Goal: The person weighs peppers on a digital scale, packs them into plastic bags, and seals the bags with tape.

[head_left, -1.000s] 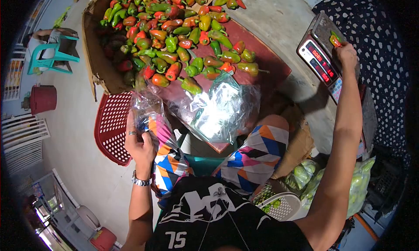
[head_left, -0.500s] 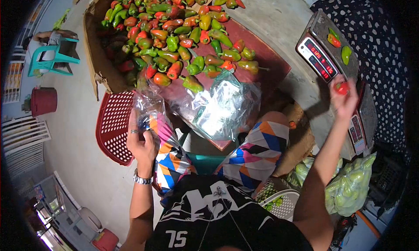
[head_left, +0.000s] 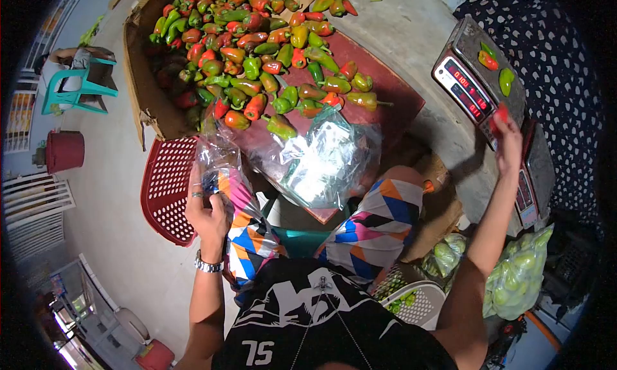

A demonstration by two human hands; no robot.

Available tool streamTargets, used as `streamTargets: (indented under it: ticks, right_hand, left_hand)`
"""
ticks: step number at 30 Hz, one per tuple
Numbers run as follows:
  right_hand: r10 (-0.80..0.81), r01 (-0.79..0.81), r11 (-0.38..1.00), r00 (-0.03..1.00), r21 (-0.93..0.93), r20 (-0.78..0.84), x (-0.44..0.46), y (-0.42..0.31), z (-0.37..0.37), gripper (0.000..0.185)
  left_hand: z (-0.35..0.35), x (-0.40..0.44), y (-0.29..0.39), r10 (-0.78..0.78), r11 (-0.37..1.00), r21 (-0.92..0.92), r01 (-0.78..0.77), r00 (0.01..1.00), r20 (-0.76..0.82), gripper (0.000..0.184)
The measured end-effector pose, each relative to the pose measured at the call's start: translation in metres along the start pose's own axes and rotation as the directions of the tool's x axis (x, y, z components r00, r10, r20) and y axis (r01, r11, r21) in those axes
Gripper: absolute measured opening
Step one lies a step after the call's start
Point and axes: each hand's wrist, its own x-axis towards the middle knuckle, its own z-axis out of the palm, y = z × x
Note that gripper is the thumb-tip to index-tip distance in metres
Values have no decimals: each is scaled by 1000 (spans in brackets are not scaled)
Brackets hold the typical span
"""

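Note:
My right hand [head_left: 509, 142] grips a red pepper [head_left: 500, 114] at the lower edge of a digital scale [head_left: 473, 45] with a lit red display. On the scale's plate lie a red-orange pepper [head_left: 488, 61] and a yellow-green pepper [head_left: 506, 81], with a greener one partly behind the first. At the left, my left hand [head_left: 207, 209] has its fingers closed on a clear plastic bag [head_left: 218, 153], held open above my thigh. Many red and green peppers [head_left: 247, 48] are heaped on the red tabletop [head_left: 395, 90] in front of me.
A stack of clear plastic bags [head_left: 331, 158] lies on the table's near corner. A cardboard wall [head_left: 134, 81] borders the heap, above a red perforated basket [head_left: 168, 193]. At the right are a second scale [head_left: 538, 171], a bag of green produce [head_left: 517, 273] and a white basket [head_left: 421, 302].
My right hand has moved a little up and closer to the scale with the red pepper. The digits on the display have changed. My left hand stays on the bag.

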Motion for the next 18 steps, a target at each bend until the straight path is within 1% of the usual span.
streamTargets:
  ticks: [1,2,3,4,5,7,8,10,11,12,13,15,16,18]
  right_hand:
    - [-79,57,977,992,-206,-103,20,-4,-10,47]
    - [-207,135,919,965,-369,-163,55,3,-37,53]
    - [-339,191,828,920,-527,-200,82,11,-57,60]
    - [-363,96,745,888,-660,-281,83,-2,-51,65]
    - [-374,71,693,886,-717,-274,84,-12,-44,66]
    - [-392,19,577,883,-816,-257,90,-23,-32,66]
    - [-426,82,559,882,-825,-201,119,2,-47,67]
    - [-413,13,451,889,-892,-196,114,-7,-25,68]
    - [-407,-22,393,893,-919,-195,109,-14,-10,68]
    - [-387,-64,382,895,-922,-223,111,-16,-2,66]
    - [-383,-62,382,897,-922,-219,118,-14,-1,66]
    - [-375,-57,383,903,-922,-211,127,-12,5,64]
    - [-376,-66,360,903,-931,-209,128,-15,9,64]
    - [-378,-84,314,903,-946,-205,128,-22,19,63]
  left_hand:
    - [0,1,0,11,1000,1,-11,1000,-2,66]
    - [0,1,0,0,1000,3,0,1000,3,66]
    - [-1,0,1,-12,1000,6,12,1000,9,66]
    - [-1,1,0,-23,1000,9,23,1000,14,65]
    - [0,1,-1,-7,1000,19,7,1000,13,65]
    - [0,1,-5,25,999,40,-26,1000,12,65]
    - [-1,1,-5,17,999,39,-17,1000,13,65]
    - [-1,1,-5,1,999,38,-2,1000,12,66]
    - [-2,1,-2,-51,999,15,50,999,21,66]
    - [-3,1,5,-102,995,-8,103,994,32,66]
    - [-3,1,9,-154,987,-31,155,987,44,66]
    - [-4,1,3,-94,995,31,93,995,38,66]
    - [-4,1,1,-64,996,62,62,997,37,66]
    - [-5,1,0,-52,996,77,49,998,32,66]
